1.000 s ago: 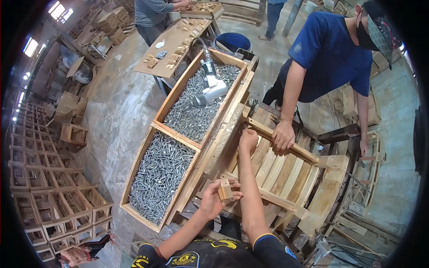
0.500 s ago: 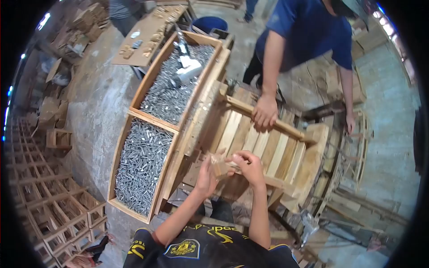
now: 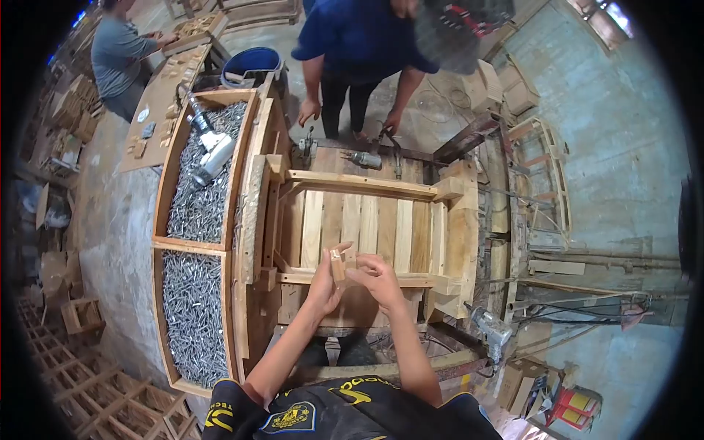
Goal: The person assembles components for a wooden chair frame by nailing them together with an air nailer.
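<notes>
Small wooden blocks [image 3: 338, 268] are held up between my hands, close over the near rail of a slatted wooden frame [image 3: 359, 183]. My left hand [image 3: 323, 286] is closed around them from the left, thumb and fingers upright. From the right, my right hand [image 3: 378, 280] pinches at the same blocks, its fingertips partly hidden behind them. Pale and darker slats [image 3: 367, 227] of the frame show just beyond my fingers. The frame lies flat on a wooden workbench [image 3: 462, 220].
Left of the frame stands a two-part wooden tray [image 3: 156, 293] full of screws [image 3: 194, 315], with a power tool [image 3: 214, 155] lying on them. More tools [image 3: 364, 159] lie along the far bench edge; another tool [image 3: 493, 334] hangs at right. A co-worker in blue [image 3: 359, 44] stands opposite.
The co-worker's hand has left the frame's far rail and the person has straightened up. My view has turned, and my hands have come closer together around the blocks.
</notes>
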Motion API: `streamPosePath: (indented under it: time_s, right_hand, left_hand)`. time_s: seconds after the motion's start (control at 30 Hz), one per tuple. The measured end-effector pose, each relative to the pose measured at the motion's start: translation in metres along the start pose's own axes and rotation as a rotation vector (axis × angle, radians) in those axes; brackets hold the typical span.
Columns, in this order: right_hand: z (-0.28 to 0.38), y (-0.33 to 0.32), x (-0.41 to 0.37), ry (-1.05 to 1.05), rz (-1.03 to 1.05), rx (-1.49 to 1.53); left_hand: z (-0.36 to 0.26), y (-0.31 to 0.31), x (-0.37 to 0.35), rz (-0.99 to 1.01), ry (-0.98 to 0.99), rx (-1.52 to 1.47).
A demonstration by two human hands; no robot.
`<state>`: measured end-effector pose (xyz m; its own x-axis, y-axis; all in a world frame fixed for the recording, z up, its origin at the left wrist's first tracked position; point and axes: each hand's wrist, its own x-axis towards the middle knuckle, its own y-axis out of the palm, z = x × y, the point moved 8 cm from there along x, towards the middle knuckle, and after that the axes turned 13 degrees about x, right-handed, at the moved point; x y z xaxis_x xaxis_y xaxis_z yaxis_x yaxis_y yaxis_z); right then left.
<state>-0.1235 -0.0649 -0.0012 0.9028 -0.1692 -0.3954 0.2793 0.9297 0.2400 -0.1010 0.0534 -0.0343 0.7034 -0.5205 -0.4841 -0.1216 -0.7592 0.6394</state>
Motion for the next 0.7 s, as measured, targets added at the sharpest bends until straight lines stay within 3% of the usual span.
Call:
streamPosePath:
  time_s: [0.07, 0.17, 0.33, 0.4, 0.53, 0.57, 0.67, 0.7]
  right_hand:
    - [-0.012, -0.023, 0.003, 0.102, -0.188, 0.17]
    - [0.008, -0.08, 0.035, -0.133, -0.379, 0.672]
    - [-0.039, -0.175, 0.125, -0.12, -0.886, 0.802]
    - [-0.046, -0.19, 0.16, -0.284, -0.847, 0.935]
    - [-0.032, -0.187, 0.167, -0.349, -1.067, 0.976]
    - [-0.032, -0.186, 0.165, -0.34, -1.09, 0.953]
    - [-0.026, -0.185, 0.161, -0.324, -1.129, 0.901]
    - [-0.022, -0.185, 0.159, -0.32, -1.12, 0.89]
  left_hand:
    - [0.009, -0.008, 0.008, -0.086, -0.006, -0.064]
    - [0.013, -0.016, 0.009, -0.264, -0.004, -0.121]
    - [0.011, -0.023, -0.013, -0.329, 0.013, -0.114]
    - [0.019, -0.031, -0.022, -0.265, 0.004, -0.195]
    - [0.019, -0.031, -0.039, -0.283, -0.048, -0.256]
    - [0.016, -0.032, -0.04, -0.24, 0.023, -0.195]
    - [0.027, -0.045, -0.043, -0.377, -0.018, -0.11]
    - [0.025, -0.042, -0.045, -0.317, -0.013, -0.031]
